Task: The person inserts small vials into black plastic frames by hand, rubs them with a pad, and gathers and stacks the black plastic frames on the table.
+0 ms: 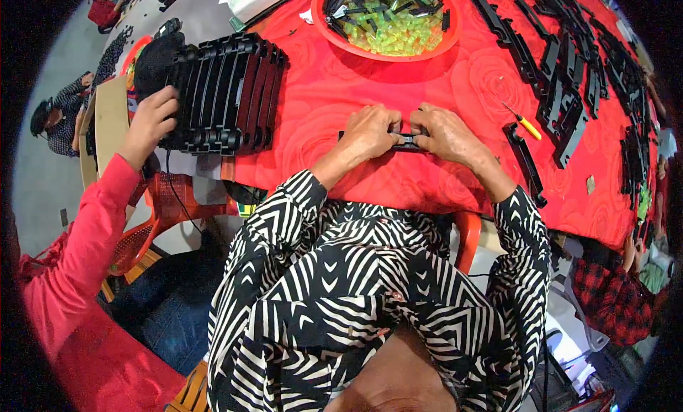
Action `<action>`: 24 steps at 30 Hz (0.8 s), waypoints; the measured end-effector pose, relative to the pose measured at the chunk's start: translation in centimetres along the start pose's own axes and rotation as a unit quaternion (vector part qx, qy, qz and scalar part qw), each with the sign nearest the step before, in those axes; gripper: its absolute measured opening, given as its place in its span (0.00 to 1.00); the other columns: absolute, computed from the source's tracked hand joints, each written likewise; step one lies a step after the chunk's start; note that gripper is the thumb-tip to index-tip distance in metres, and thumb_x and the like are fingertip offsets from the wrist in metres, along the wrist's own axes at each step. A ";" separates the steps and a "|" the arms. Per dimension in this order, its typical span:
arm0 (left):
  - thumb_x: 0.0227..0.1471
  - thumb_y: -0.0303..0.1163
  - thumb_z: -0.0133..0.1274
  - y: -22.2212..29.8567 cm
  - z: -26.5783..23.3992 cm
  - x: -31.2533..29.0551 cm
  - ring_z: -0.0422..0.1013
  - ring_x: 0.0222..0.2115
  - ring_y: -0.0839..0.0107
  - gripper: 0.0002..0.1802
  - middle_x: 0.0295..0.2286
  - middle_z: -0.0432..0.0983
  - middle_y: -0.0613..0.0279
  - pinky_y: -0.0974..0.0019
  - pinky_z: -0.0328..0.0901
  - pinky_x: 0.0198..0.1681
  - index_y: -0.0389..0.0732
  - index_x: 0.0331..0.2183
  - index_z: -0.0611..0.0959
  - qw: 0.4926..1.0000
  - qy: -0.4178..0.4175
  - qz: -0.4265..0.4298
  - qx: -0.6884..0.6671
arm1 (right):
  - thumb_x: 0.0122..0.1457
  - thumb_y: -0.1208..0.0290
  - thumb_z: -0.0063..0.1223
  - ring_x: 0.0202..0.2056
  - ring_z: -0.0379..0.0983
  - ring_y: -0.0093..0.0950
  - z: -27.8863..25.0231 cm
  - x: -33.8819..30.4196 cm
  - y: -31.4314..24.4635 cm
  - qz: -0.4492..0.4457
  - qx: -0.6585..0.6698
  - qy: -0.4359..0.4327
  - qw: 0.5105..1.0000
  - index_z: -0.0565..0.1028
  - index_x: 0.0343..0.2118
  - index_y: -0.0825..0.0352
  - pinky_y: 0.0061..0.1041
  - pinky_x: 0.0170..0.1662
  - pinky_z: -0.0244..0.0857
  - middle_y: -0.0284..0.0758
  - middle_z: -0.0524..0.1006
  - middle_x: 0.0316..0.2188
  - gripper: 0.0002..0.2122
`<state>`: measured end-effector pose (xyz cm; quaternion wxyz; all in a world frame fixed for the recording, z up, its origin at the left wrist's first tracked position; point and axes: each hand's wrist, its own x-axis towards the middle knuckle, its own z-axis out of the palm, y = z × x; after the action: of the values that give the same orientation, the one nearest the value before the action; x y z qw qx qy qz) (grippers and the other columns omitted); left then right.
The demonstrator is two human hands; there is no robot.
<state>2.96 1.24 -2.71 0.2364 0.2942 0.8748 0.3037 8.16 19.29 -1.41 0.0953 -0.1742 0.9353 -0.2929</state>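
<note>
Left hand and right hand: fingers closed on a black strip, either side of its exposed middle, apparently for even control. It lies over the worktop (contact hidden). Farther off, a red basin holds yellow-green pieces, presumably against scattering.

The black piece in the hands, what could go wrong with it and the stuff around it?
The left hand and right hand grip the black piece close together, so it might slip or pinch a thumb. The yellow tool lies loose on the cloth, its thin shaft bare, and could poke someone. The stack stands near the cloth's edge; a bump might tip it.
</note>
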 end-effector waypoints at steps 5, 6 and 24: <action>0.34 0.36 0.60 -0.2 0.2 -0.1 0.70 0.28 0.54 0.12 0.20 0.72 0.55 0.52 0.59 0.26 0.41 0.20 0.76 0.998 0.028 0.052 0.029 | 0.41 0.74 0.52 0.30 0.68 0.43 0.1 -0.1 -0.9 0.045 -0.037 0.005 0.998 0.67 0.23 0.68 0.40 0.32 0.61 0.41 0.68 0.24 0.07; 0.34 0.36 0.60 -0.2 0.2 0.0 0.70 0.28 0.54 0.12 0.20 0.72 0.55 0.52 0.59 0.26 0.41 0.20 0.76 0.998 0.028 0.053 0.028 | 0.41 0.73 0.53 0.30 0.68 0.44 -0.1 0.1 -1.2 0.077 -0.053 -0.008 0.996 0.67 0.23 0.67 0.41 0.31 0.61 0.41 0.68 0.24 0.07; 0.35 0.37 0.61 0.5 -0.3 0.5 0.70 0.23 0.57 0.14 0.17 0.71 0.55 0.55 0.59 0.24 0.40 0.19 0.75 0.999 -0.017 -0.001 0.034 | 0.61 0.63 0.38 0.09 0.53 0.18 2.5 -1.1 -2.9 0.029 0.612 0.436 0.659 0.69 0.22 0.71 0.19 0.13 0.49 0.30 0.63 0.11 0.17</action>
<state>2.60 1.82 -2.29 0.2420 0.3061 0.8807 0.2686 10.70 16.16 -1.69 -0.2296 0.0979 0.4836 -0.8390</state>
